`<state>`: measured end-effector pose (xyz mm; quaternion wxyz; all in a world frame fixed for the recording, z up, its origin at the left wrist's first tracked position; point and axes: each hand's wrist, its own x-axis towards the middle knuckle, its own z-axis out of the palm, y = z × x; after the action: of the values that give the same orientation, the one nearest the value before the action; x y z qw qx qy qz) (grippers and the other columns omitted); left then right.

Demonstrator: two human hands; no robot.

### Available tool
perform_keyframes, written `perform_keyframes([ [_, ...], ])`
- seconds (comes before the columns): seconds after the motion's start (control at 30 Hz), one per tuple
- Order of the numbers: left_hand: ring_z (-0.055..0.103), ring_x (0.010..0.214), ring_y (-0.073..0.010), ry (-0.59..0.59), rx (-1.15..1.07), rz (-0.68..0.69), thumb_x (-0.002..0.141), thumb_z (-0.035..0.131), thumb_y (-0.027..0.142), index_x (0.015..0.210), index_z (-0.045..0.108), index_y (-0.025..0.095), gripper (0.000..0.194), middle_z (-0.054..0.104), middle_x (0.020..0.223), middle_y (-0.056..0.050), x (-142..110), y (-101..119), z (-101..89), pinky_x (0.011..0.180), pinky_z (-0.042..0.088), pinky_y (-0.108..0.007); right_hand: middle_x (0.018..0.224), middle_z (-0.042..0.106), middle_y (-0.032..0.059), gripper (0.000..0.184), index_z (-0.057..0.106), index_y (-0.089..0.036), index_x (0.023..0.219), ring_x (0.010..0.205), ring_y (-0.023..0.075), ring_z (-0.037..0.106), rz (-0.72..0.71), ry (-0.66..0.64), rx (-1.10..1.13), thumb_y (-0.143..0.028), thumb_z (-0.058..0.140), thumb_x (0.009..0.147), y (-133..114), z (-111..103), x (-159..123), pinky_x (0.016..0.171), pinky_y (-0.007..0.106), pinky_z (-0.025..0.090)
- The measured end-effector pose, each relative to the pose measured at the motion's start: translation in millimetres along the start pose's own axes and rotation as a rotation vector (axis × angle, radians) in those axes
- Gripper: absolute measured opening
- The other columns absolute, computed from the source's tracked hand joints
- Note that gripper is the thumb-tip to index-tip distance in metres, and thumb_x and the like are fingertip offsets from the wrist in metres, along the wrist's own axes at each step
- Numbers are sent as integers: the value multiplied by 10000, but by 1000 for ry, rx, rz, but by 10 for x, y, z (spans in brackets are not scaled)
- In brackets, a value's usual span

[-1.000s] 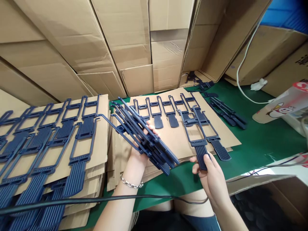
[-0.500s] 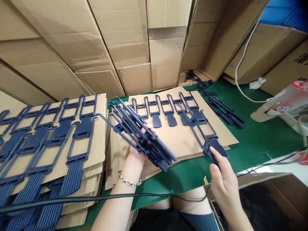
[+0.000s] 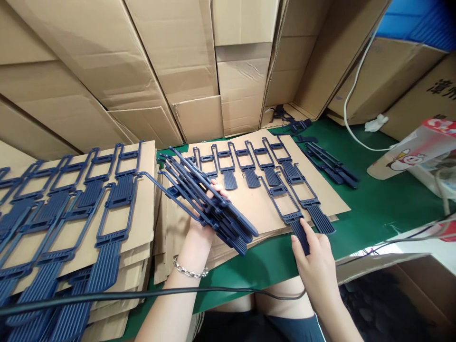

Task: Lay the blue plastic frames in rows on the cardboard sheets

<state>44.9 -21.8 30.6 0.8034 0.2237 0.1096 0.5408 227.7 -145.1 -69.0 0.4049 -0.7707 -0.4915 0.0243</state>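
A fanned bundle of several dark blue plastic frames with ribbed tabs (image 3: 228,216) rests in my left hand (image 3: 199,233), whose fingers are wrapped round it from beneath. My right hand (image 3: 316,259) grips another such plastic frame (image 3: 294,217) by its ribbed tab, thumb on one side and index finger on the other. That frame lies slanted on a cardboard sheet (image 3: 261,216), beside a matching frame (image 3: 313,202) to its right. Behind them, a row of the same frames (image 3: 245,164) spans the sheet's far part.
To the left, stacked cardboard sheets (image 3: 142,237) bear more blue frames. A loose pile of frames (image 3: 329,164) lies on the green table (image 3: 374,204), near a drink cup (image 3: 399,154). A black cable (image 3: 149,292) crosses in front. An open box (image 3: 423,280) stands at lower right.
My right hand has moved left and lowered its plastic frame flat onto the cardboard, left of the neighbouring frame. My left hand still holds the bundle in nearly the same place.
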Motion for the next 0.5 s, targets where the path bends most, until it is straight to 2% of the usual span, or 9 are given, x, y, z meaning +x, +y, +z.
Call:
perform_keyframes([
  [0.23, 559, 640, -64, -13, 13, 21, 720, 563, 83, 804, 515, 171, 130, 547, 676, 45, 6, -12, 5, 624, 458, -173, 766, 445, 63, 539, 455, -157, 1240, 707, 187, 482, -22, 54, -19, -482, 402, 812, -58, -13, -19, 643, 311, 423],
  [0.37, 541, 610, -59, 31, 47, 9, 757, 526, 99, 833, 524, 195, 122, 526, 656, 41, -29, -15, 27, 608, 448, -171, 793, 477, 63, 543, 445, -148, 1243, 723, 184, 505, -16, 34, 5, -436, 446, 783, -113, -52, -21, 640, 297, 435],
  [0.5, 536, 617, -63, 21, 60, 2, 778, 516, 147, 863, 536, 206, 105, 521, 666, 30, -56, -14, 52, 624, 452, -182, 800, 500, 59, 536, 450, -155, 1239, 721, 184, 521, 5, -5, 13, -412, 452, 769, -136, -66, -18, 631, 294, 441],
])
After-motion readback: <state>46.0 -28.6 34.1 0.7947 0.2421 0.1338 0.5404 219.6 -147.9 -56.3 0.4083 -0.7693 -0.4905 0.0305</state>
